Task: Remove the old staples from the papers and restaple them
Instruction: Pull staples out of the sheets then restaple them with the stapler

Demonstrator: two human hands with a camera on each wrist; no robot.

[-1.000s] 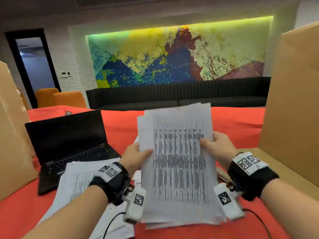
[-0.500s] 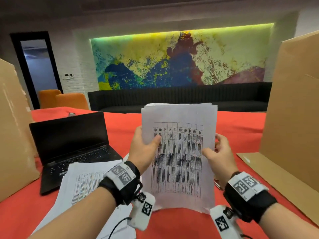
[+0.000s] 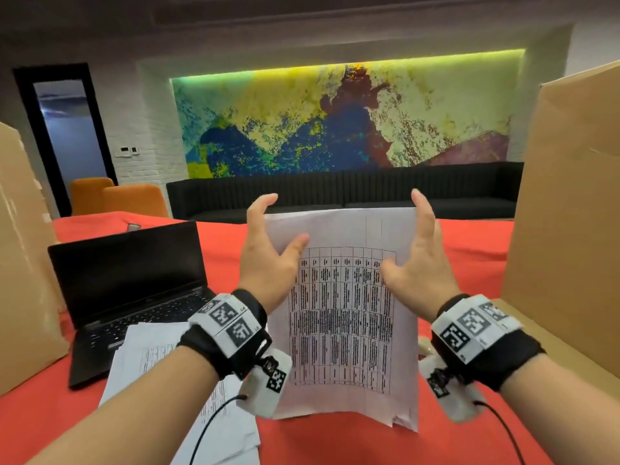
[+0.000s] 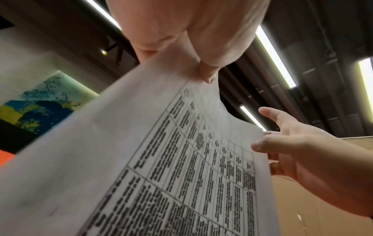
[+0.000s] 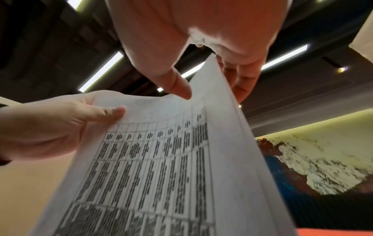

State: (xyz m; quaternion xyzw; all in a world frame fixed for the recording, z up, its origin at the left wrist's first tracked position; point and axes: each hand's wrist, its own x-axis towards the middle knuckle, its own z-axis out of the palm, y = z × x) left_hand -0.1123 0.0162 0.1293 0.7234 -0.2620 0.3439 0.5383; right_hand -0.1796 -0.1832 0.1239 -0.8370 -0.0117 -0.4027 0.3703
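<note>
A stack of printed papers (image 3: 339,330) with a table of dark text stands upright, its bottom edge on the red tablecloth (image 3: 335,441). My left hand (image 3: 268,256) holds its upper left edge, thumb on the front sheet and fingers behind. My right hand (image 3: 416,270) holds the upper right edge the same way, index finger pointing up. The left wrist view shows the papers (image 4: 141,159) with my right hand (image 4: 302,151) at their far edge. In the right wrist view my left hand's thumb (image 5: 113,111) lies on the front sheet (image 5: 161,175). No staple or stapler shows.
An open black laptop (image 3: 127,283) sits at the left, with a second pile of printed papers (image 3: 151,360) in front of it. Tall cardboard boxes stand at the left (image 3: 23,263) and right (image 3: 570,229) edges. A black sofa and a mural are far behind.
Both hands have slid up from the middle of the stack's sides to its top corners. The sheets, fanned and uneven before, now stand squared on the table.
</note>
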